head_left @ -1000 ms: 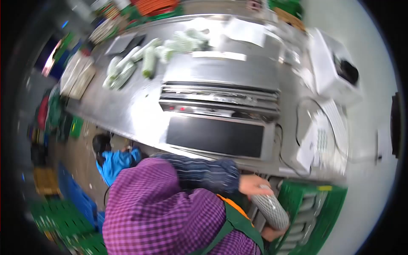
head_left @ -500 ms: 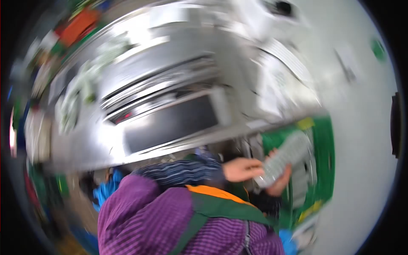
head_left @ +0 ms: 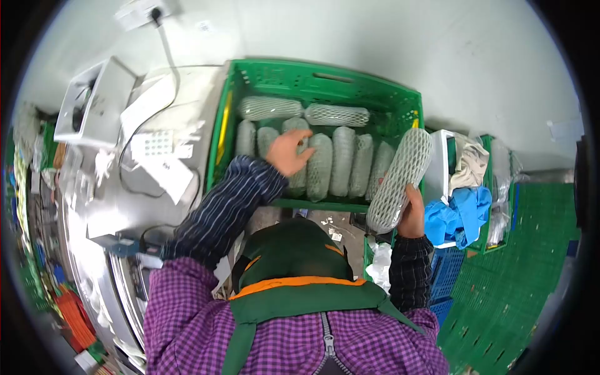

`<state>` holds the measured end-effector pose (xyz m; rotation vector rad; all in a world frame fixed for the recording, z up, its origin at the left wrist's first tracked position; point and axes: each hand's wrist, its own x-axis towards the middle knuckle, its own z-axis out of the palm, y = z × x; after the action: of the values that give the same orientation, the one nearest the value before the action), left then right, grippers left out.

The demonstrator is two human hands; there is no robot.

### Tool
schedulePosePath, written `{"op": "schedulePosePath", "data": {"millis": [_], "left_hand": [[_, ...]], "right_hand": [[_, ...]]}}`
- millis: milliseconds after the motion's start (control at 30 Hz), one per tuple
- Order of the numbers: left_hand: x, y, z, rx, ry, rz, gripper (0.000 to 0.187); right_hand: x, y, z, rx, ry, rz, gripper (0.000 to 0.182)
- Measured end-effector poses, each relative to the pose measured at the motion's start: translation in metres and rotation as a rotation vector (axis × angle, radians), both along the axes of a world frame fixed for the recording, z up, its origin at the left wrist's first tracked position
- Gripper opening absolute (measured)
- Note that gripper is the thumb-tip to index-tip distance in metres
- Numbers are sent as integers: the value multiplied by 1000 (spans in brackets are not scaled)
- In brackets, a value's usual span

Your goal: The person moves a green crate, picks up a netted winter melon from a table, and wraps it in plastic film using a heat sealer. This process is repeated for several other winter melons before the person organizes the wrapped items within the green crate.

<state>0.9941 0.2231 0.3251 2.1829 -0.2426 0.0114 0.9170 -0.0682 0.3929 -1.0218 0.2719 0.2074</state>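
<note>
Far left: steel table (head_left: 112,206) with the white box-like unit (head_left: 94,103), loose papers (head_left: 156,150) and a cable running up to a wall socket; a second ago that table and its machine filled my view, now they sit off to the side, so my head has swung round onto the green crate (head_left: 325,78). My left hand (head_left: 289,152), which was on the top end of the wrapped piece a second ago, has let go of it and now lies open, fingers spread, flat on the foam-netted pieces (head_left: 331,164) standing side by side in the crate; two more netted pieces lie crosswise behind that row, against the far wall. Right of that, the netted piece I carry (head_left: 400,178) has come up from low beside the crate to its right-hand rim, tilted, its upper end leaning over the corner. My right hand (head_left: 412,215) alone grips it now, closed round its lower end from beneath. My reading: the piece is over the edge but not yet in the row; the left hand seems to be steadying or pressing the packed ones where a slot would open, and the row looks nearly full across. Further right: a white bin (head_left: 447,165) holding pale cloth, blue gloves or cloth (head_left: 456,215) heaped beside it, green crates (head_left: 519,262) stacked flat at the far right
</note>
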Motion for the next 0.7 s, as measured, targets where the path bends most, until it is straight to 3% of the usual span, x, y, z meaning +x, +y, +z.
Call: {"op": "schedulePosePath", "data": {"millis": [67,100,133,167,200,233,300,333,367,467,533,667,700], "left_hand": [[52,-32,-35,187,-51,-69,50],[75,-47,-49,281,-60,-97,58],[98,-62,-63,278,-60,-117,58],[118,-78,-75,468,-51,-160,65],[137,-93,-87,657,-45,-202,72],[152,-104,-95,651,-43,-221,72],[183,-122,-109,852,208,-351,78],[194,-125,-135,891,201,-345,74],[201,-125,-137,893,199,-357,74],[214,-117,-130,858,328,-420,64],[211,-107,-119,945,202,-606,56],[215,-97,-138,930,139,-569,58],[214,-94,-151,938,70,-548,65]], "right_hand": [[18,-27,0,-280,24,-37,47],[28,-37,-4,-280,31,-59,47],[39,-47,-8,-433,1,-14,50],[50,-56,-11,-589,-25,34,55],[61,-60,-13,-673,-47,35,60],[73,-63,-17,-678,-34,22,60],[97,-68,-26,-1032,-269,94,67],[110,-67,-27,-1034,-260,85,67],[123,-65,-28,-1194,-330,105,71],[165,-55,-44,-1461,-464,147,75],[190,-50,-63,-1567,-520,179,75],[231,-38,-112,-1842,-686,238,69],[239,-37,-127,-1914,-706,235,68]]}}
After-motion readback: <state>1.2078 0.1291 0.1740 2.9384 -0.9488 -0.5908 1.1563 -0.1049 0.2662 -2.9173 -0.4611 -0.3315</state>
